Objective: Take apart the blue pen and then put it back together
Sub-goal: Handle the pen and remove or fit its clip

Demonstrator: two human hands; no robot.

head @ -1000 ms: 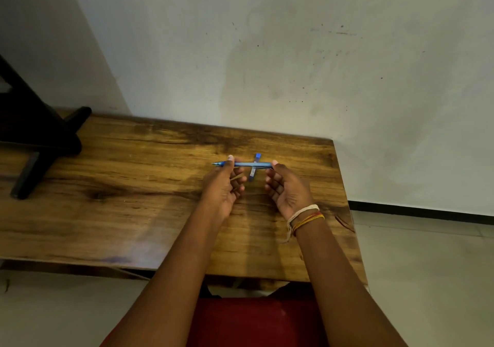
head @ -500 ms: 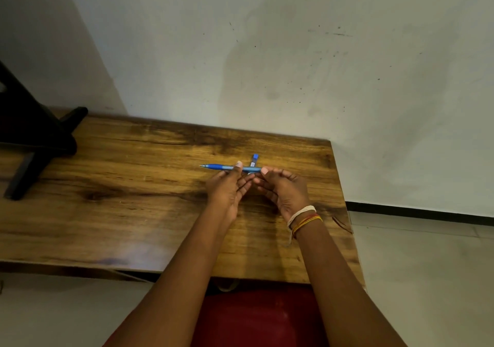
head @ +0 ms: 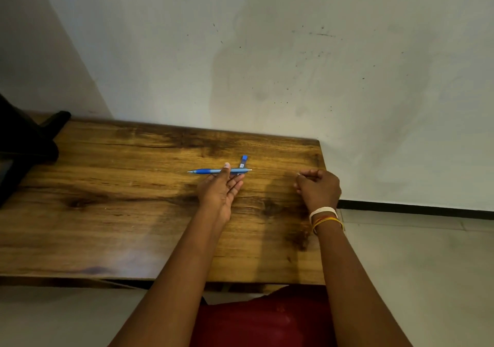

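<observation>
The blue pen (head: pixel 213 171) is held level a little above the wooden table (head: pixel 107 186), its tip pointing left and a pale end showing on the right. My left hand (head: pixel 220 189) grips it near the middle, thumb on top and fingers underneath. A small blue pen part (head: pixel 243 160) lies on the table just behind the pen's right end. My right hand (head: pixel 318 187) is off to the right near the table's edge, apart from the pen. Its fingers are curled shut, and I cannot make out anything small pinched in them.
A white wall (head: pixel 267 66) rises right behind the table. A black stand (head: pixel 24 143) sits on the table's far left. The table's right edge (head: pixel 324 175) is beside my right hand, with tiled floor (head: pixel 414 266) beyond.
My right hand has let go of the pen's right end and moved away to the right with its fingers closed. The left hand still holds the pen.
</observation>
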